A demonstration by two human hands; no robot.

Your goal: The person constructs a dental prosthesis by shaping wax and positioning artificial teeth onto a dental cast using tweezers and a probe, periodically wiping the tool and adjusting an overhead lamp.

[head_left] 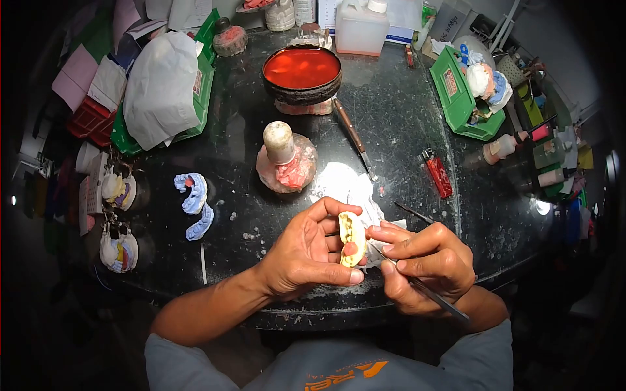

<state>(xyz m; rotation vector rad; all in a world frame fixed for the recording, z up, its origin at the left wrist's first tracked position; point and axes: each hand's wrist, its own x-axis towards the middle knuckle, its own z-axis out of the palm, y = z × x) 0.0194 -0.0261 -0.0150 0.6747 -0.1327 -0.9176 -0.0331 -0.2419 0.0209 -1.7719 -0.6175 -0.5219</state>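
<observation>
My left hand (306, 244) grips a pale yellow dental cast (353, 228) between thumb and fingers, tilted so its row of teeth shows. A round pink spot sits on the cast's lower part. Close on its right, my right hand (430, 264) pinches a slim metal dental instrument (438, 300) like a pen, its thin end pointing at the cast; whether the tip touches cannot be made out. A second thin dark tool (412, 212) sticks out above the right knuckles, its other end hidden by the hand. Crumpled white tissue (355, 189) lies behind the cast.
Ahead are a bowl of red liquid (303, 68), a glass burner with a white cap (285, 159) and a wooden-handled knife (352, 133). A red lighter (438, 174) lies right; blue impressions (191, 195) and mounted casts (119, 247) lie left. Green bins (450, 85) flank the black table.
</observation>
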